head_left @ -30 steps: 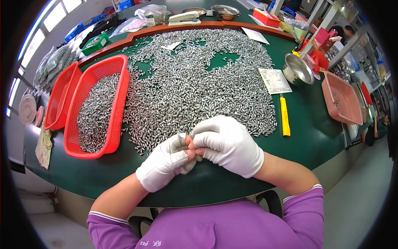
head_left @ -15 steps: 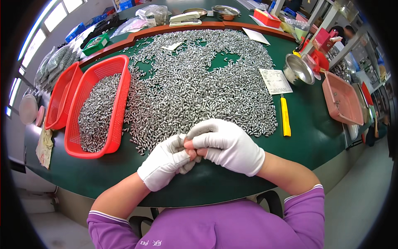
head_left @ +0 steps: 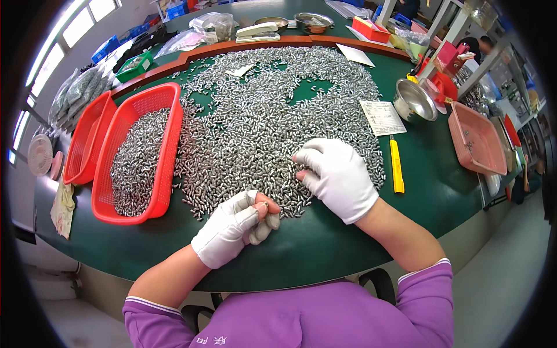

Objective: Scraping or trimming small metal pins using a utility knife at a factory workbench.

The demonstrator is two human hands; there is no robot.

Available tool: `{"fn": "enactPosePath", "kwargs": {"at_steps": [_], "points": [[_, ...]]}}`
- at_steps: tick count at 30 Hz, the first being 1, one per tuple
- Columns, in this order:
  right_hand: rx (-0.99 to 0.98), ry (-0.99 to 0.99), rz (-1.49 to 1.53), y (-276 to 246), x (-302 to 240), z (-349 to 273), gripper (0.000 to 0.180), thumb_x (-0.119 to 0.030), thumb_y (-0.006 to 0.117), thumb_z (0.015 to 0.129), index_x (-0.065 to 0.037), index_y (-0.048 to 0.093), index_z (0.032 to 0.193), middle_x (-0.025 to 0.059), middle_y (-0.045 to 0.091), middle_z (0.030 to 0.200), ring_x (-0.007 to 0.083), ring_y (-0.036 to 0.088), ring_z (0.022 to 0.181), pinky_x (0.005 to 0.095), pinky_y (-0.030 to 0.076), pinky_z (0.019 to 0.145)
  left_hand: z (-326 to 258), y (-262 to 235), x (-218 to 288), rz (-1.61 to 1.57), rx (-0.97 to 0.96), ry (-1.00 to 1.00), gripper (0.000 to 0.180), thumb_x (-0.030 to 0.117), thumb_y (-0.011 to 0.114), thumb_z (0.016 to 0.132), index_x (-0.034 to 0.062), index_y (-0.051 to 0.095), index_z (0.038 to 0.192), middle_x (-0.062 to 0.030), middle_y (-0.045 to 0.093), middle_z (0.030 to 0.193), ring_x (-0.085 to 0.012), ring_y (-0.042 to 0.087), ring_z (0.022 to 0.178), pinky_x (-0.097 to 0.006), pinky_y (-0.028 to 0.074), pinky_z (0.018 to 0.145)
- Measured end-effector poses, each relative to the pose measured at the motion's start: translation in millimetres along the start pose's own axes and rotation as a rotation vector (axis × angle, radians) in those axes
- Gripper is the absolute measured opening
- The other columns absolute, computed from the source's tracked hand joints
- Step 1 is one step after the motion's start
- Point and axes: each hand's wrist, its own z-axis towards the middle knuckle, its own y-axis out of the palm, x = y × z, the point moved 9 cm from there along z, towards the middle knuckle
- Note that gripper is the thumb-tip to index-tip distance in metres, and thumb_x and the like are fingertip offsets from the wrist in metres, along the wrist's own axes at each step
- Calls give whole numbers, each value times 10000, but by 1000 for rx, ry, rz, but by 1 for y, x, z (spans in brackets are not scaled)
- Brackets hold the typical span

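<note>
A wide layer of small silvery metal pieces [head_left: 255, 133] covers the middle of the green table [head_left: 301, 249]. My left hand [head_left: 235, 226], in a white glove with bare thumb and fingertip, is closed in a pinch at the near edge of the pieces. Whatever lies between those fingertips is too small to make out. Over the right part of the layer is my right hand [head_left: 339, 180], gloved the same way. Its thumb and forefinger point left and stand apart, with nothing visible between them.
At left, a red plastic basket [head_left: 174, 133] holds more metal pieces, beside another red basket [head_left: 87, 139]. On the right are a yellow-handled tool [head_left: 397, 167], a paper slip [head_left: 383, 118], a steel bowl [head_left: 415, 100] and a pink tray [head_left: 477, 145]. A wooden rim [head_left: 197, 53] bounds the back.
My right hand has moved away from my left, forward and to the right over the metal pieces, its fingers parting. The left hand has stayed nearly in place, still pinched.
</note>
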Motion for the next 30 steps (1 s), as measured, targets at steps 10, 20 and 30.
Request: {"fn": "enactPosePath", "kwargs": {"at_steps": [10,20,30], "points": [[16,-253,524,-1,-51,-3,191,-60,754,748,-43,671,919,89,634,763,290,627,655,374,499,564,-1,2,-4,-43,-54,11,259,329,624,969,98,551,1060,-31,621,913,-72,473,681,-201,373,607],[-39,-177,491,-2,-50,-3,162,-96,722,753,-63,660,899,72,645,844,286,630,778,390,518,698,-1,4,-3,-95,-86,25,269,324,647,955,95,572,1072,-40,624,926,-74,484,696,-204,379,615],[-21,-153,510,-5,-48,-5,230,-129,777,752,-80,699,963,80,672,893,288,645,800,386,526,717,-1,1,-5,-150,-67,19,190,260,623,972,103,581,1072,-55,637,933,-85,515,710,-204,392,619]]}}
